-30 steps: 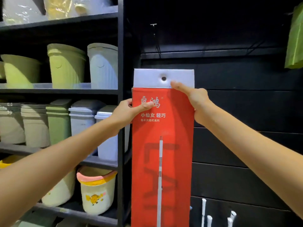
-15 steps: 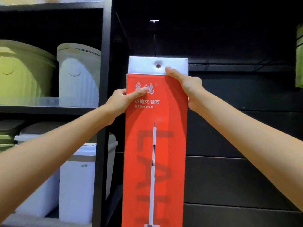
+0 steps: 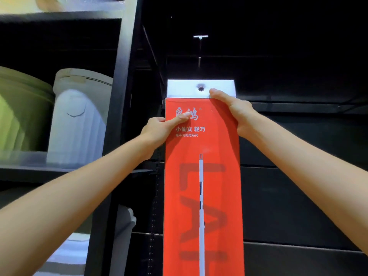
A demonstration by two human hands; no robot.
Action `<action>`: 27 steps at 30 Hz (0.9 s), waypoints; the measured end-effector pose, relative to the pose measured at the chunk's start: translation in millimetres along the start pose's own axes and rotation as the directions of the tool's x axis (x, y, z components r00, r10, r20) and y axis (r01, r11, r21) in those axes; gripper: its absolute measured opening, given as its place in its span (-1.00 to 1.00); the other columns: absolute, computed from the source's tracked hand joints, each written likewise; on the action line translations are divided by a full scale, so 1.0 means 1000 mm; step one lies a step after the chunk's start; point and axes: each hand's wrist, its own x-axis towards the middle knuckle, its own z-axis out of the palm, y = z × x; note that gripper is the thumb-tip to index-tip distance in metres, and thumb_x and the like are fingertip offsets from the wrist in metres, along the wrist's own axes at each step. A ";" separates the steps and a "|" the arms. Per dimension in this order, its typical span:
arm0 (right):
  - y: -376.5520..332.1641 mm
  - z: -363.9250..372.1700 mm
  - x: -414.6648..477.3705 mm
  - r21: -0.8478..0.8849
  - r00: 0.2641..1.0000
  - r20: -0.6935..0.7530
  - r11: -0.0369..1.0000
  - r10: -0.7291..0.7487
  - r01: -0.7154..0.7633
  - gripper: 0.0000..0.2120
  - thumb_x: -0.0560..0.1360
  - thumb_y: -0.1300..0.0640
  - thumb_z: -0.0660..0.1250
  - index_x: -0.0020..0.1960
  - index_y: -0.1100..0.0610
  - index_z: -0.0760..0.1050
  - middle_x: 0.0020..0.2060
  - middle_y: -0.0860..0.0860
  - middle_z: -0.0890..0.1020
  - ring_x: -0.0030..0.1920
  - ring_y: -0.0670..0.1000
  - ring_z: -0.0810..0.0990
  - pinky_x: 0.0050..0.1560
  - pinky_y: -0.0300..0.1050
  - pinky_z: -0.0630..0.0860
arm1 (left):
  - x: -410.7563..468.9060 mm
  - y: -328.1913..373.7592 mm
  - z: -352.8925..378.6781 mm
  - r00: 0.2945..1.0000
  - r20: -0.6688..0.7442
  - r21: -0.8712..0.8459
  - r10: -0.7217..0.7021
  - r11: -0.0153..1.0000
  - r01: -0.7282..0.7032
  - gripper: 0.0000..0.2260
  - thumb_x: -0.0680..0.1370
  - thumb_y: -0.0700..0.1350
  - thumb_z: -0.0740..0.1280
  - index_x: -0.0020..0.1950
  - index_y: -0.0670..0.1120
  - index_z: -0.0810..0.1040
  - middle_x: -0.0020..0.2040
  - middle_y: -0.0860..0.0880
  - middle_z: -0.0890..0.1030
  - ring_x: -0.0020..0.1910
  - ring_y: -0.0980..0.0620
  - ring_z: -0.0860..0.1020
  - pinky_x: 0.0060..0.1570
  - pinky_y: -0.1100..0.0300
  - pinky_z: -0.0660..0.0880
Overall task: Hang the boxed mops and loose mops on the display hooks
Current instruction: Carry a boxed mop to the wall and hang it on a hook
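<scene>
A tall red mop box [image 3: 203,196] is held upright against a black slatted wall [image 3: 298,196], just to the right of the black shelving post [image 3: 121,96]. The left hand [image 3: 159,128] grips the box's left edge near the top, thumb laid flat across the red front over the printed logo, the remaining fingers wrapped behind and out of sight. The right hand [image 3: 237,110] clamps the box's right edge a little higher, its thumb reaching up onto the white header flap [image 3: 179,88], just beside the metal-ringed hanging hole [image 3: 201,88].

A display hook [image 3: 200,48] juts from the wall directly above the flap; the hole sits below the hook's tip and apart from it, so the box is not yet hung. The box's lower end runs out of the bottom of the view.

On the shelves [image 3: 59,168] to the left stand a white ribbed bin [image 3: 79,120] and, at the left edge, a green bin [image 3: 22,112], both blurred. More pale bins show on the shelf below.
</scene>
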 end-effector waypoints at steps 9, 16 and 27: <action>-0.047 0.009 0.076 -0.034 0.997 0.026 0.997 -0.074 0.075 -0.46 0.17 -0.12 0.59 0.05 0.14 0.62 -0.14 0.07 0.73 -0.24 0.06 0.72 -0.25 -0.06 0.63 | 0.080 0.041 -0.008 0.996 -0.069 0.043 0.056 0.998 -0.053 -0.22 -0.02 0.49 0.40 -0.05 -0.05 0.66 -0.16 -0.01 0.72 -0.11 -0.06 0.67 0.12 -0.02 0.54; -0.062 0.013 0.103 -0.086 0.991 0.083 0.990 -0.104 0.111 -0.71 0.35 -0.10 0.48 -0.10 0.10 0.58 -0.34 0.00 0.69 -0.37 0.00 0.66 -0.31 -0.15 0.60 | 0.109 0.052 -0.010 0.996 -0.059 0.066 0.069 0.996 -0.065 -0.25 0.14 0.47 0.39 0.04 -0.11 0.59 -0.12 -0.09 0.71 -0.13 -0.06 0.66 0.14 -0.03 0.53; -0.065 0.010 0.122 -0.134 0.994 0.071 0.987 -0.078 0.086 -0.73 0.38 -0.11 0.45 -0.24 0.08 0.53 -0.49 -0.03 0.64 -0.44 -0.01 0.61 -0.22 -0.10 0.54 | 0.122 0.051 -0.006 0.997 -0.027 0.056 0.078 0.996 -0.076 -0.43 0.28 0.38 0.39 -0.02 -0.07 0.54 -0.26 0.01 0.68 -0.31 0.04 0.65 -0.19 0.15 0.55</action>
